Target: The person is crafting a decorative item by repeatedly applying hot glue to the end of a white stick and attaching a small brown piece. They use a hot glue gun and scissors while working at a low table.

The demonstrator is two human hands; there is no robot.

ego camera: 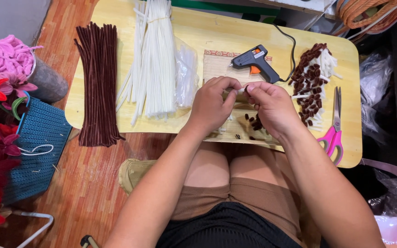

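Our left hand [212,103] and right hand [272,108] met over the bamboo mat [217,66], both pinched narrow on one short white stick [241,91] held level between the fingertips. We judged the work went best with the stick kept steady and the fingers close to its end, so the small piece did not slip. The stick sat directly between the two hands, just below the black glue gun [253,62]. Loose brown bits [255,122] lay under our right hand. Farther out on the yellow surface [350,151] we saw finished brown-tipped sticks [312,82], pink scissors [334,133], white stick bundles [155,59] and brown pipe cleaners [98,82].
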